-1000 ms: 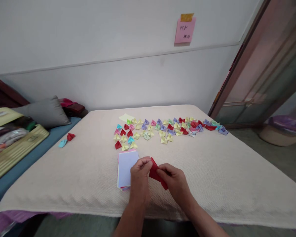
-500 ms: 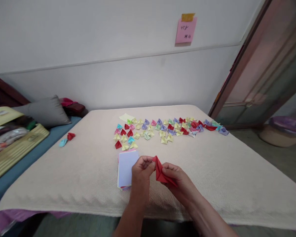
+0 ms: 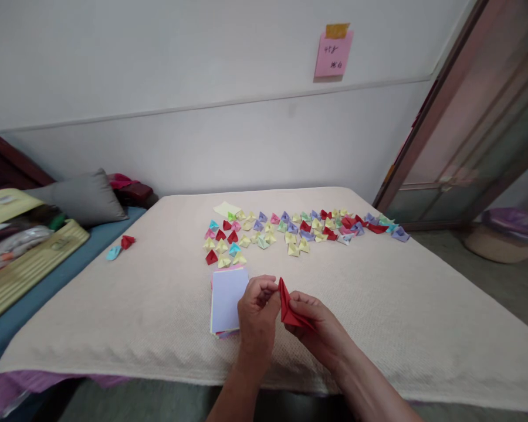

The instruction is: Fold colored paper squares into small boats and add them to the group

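Note:
A red piece of folded paper (image 3: 290, 310) is held over the near part of the table, its tip pointing up. My right hand (image 3: 314, 319) pinches it from the right, thumb on the near face. My left hand (image 3: 259, 310) is closed at the paper's left edge, with thumb and curled fingers meeting there; its fingertips are partly hidden. Just left of this hand lies a stack of coloured paper sheets (image 3: 229, 299), lavender on top, its right edge covered by the hand. Beyond it stand many small folded paper pieces (image 3: 233, 236) in red, yellow, blue and pink.
A cream cloth covers the table (image 3: 158, 305). On its left lie a red folded paper (image 3: 127, 241) and a light blue one (image 3: 113, 252). A yellow sheet (image 3: 226, 208) is at the back. Left of the table are a grey cushion (image 3: 83, 199) and an open box (image 3: 30, 269).
My left hand has shifted slightly right and turned, its fingers curling more at the paper's edge. The red paper's upper left flap now looks narrower. My right hand keeps its pinch.

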`<state>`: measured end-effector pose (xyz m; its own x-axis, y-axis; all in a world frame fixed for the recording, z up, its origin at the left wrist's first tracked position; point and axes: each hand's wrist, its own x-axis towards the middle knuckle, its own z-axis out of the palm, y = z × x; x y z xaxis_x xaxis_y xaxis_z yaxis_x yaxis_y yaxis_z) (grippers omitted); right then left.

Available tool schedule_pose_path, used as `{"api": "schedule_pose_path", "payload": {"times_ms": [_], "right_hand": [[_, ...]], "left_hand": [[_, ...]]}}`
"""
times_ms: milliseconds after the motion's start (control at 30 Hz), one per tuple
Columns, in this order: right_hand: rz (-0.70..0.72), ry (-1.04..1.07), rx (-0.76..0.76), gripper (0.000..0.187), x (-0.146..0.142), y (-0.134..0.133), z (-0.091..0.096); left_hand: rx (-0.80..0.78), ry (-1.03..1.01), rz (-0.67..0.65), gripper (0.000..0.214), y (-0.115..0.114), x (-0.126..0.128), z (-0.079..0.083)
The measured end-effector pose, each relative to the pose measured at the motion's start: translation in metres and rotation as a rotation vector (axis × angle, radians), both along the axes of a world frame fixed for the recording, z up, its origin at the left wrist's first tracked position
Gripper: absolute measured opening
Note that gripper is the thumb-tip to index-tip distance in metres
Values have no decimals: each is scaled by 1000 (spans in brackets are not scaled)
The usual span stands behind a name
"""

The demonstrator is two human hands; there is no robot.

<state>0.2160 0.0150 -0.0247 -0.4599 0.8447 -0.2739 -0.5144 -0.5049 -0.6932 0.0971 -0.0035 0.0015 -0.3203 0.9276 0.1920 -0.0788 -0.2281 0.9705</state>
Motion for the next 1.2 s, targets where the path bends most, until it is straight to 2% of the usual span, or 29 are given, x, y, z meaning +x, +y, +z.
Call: {"api": "schedule_pose_path", "payload": {"times_ms": [167, 367, 533, 667, 833, 1033, 1200], "right_hand": [[-1, 0, -22, 17, 0, 0, 1], [12, 35, -37, 15, 0, 0, 0], [14, -17, -46, 19, -2, -1, 4], [26, -39, -38, 19, -3, -2, 5], [44, -26, -35, 18, -3, -1, 3], [59, 16, -45, 17, -3, -1, 2], [46, 36, -53, 17, -3, -2, 2]], "left_hand": [[32, 86, 32, 8, 1, -3, 0], [-31, 133, 46, 9, 0, -6, 3], [-135, -136, -1, 16, 1, -6, 4], [-175, -262, -113, 22, 1, -6, 2], [-188, -221, -197, 29, 0, -6, 4], [-181, -87, -189, 30, -1, -7, 7], [-176, -81, -151, 31, -2, -7, 7]]}}
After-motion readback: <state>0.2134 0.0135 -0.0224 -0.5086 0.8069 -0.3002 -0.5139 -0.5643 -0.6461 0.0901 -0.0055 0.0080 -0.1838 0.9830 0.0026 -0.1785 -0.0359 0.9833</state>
